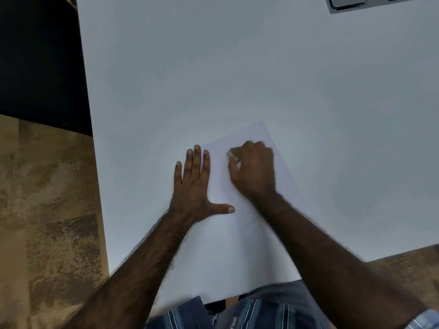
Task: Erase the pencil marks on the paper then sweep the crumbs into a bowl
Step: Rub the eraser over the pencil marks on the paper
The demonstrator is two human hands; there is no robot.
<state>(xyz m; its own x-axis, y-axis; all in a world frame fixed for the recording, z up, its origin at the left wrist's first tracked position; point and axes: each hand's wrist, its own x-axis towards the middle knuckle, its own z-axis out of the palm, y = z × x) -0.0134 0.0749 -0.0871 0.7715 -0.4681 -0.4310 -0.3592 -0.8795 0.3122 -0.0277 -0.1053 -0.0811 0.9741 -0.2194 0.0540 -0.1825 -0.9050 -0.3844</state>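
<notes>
Striped shirt, left hand flat on paper, right hand pinching eraser, white table

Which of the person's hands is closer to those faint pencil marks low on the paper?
Left, I think. The left hand lies flat on the paper's left edge, its thumb stretched toward the pencil marks. The right hand grips an eraser farther up the sheet.

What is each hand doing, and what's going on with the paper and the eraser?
Left hand: flat, fingers straight, pressing the paper's left edge.
Right hand: curled round the eraser, blurred.
Eraser: white, pinched in the fingers, tip at the paper.
Paper: lying flat and tilted on the table, faint pencil marks left near the middle.
</notes>
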